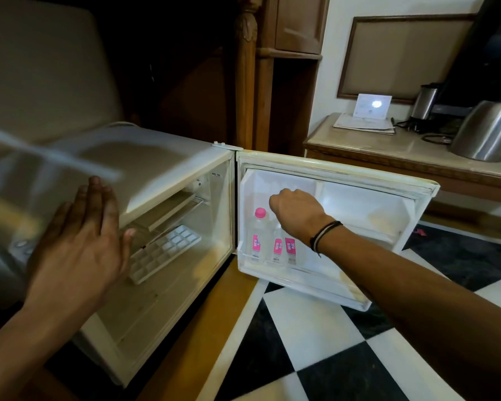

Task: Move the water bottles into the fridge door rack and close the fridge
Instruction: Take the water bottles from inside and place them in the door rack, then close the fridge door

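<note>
A small white fridge (162,169) stands open, its door (359,204) swung out to the right. Three clear water bottles with pink labels stand in the door rack (310,270). The left bottle (258,235) shows its pink cap. My right hand (297,211) is closed over the tops of the two bottles (284,247) beside it, hiding their caps. My left hand (81,235) is flat with fingers spread in front of the fridge's open cabinet, holding nothing.
A white ice tray (165,251) lies tilted on the shelf inside the fridge. A wooden counter (388,149) behind the door carries two steel kettles (486,131) and papers. The floor is black and white tile (315,337).
</note>
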Available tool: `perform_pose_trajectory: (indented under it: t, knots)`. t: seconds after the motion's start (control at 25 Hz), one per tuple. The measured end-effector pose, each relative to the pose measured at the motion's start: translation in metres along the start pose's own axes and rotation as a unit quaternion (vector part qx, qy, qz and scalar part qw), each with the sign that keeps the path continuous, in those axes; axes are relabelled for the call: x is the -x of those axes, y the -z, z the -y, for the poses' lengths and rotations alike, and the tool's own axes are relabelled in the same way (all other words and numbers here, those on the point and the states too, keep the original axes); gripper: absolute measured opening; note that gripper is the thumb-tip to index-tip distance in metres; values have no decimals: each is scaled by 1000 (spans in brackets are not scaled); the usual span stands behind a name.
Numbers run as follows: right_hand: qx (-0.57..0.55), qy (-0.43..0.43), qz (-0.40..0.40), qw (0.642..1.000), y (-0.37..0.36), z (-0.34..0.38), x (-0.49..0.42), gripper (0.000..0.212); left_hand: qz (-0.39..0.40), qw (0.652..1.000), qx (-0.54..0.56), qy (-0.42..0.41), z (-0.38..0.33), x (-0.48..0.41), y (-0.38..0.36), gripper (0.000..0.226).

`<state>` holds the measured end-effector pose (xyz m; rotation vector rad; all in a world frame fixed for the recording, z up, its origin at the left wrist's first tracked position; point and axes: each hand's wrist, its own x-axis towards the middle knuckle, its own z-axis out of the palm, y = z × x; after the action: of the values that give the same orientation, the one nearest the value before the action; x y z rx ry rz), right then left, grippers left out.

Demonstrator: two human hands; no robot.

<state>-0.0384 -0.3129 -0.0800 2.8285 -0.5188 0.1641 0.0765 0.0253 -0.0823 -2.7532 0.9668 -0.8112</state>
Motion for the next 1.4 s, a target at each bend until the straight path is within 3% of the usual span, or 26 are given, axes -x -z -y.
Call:
perform_pose_trajectory:
  t: [0.2,0.52,0.88,0.96,1.04,1.12,1.16,1.2,1.4]
  knots:
    - [70,-9,47,996,-25,7,-16,42,-20,1000,9,-1,0,2,-4,77]
    - [146,-22,68,987,-62,-13,-25,22,-24,1000,4,3,0,-2,-7,80]
    - [170,-4,73,983,-61,-10,-19,25,-32,999,0,-2,0,-2,-8,76]
    - [133,10,6,991,-47,-12,-12,19,-34,999,0,-1,3,0,-9,77]
    - [68,-17,-119,990,-21,-22,-7,23,-36,999,-5,0,2,0,-10,77]
    - [-8,-75,-246,966,12,-45,-6,27,-40,999,-1,-1,0,-4,-9,77]
    - [-24,-112,-271,956,28,-62,0,29,-45,999,4,-5,-4,-5,-5,77]
    - [-21,-141,-261,955,38,-77,3,33,-47,999,7,-7,-6,-5,-3,77]
    - [-1,-193,-29,981,22,-98,8,53,-29,1000,-2,-3,-3,-3,-5,77]
